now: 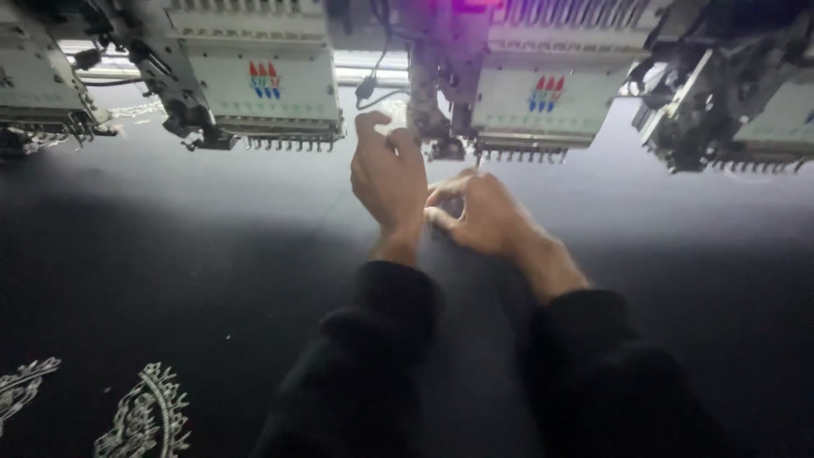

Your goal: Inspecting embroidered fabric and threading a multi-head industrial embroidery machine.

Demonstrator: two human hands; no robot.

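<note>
We've got both hands up under an embroidery head (543, 106). Our left hand (388, 174) is raised w/ fingers (370, 127) curled loosely, holding nothing we can see. Our right hand (485, 212) touches the left, fingers pinched together near the needle row (517, 154); can't tell if they grip thread. Black fabric (212, 254) covers the worktop, w/ white embroidery (144, 416) at bottom left.

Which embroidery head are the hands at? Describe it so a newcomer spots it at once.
A row of white embroidery heads hangs over dark fabric. Take the head right of centre, with its needle row directly above the left hand and right hand. Only it has purple light glowing above.
</note>
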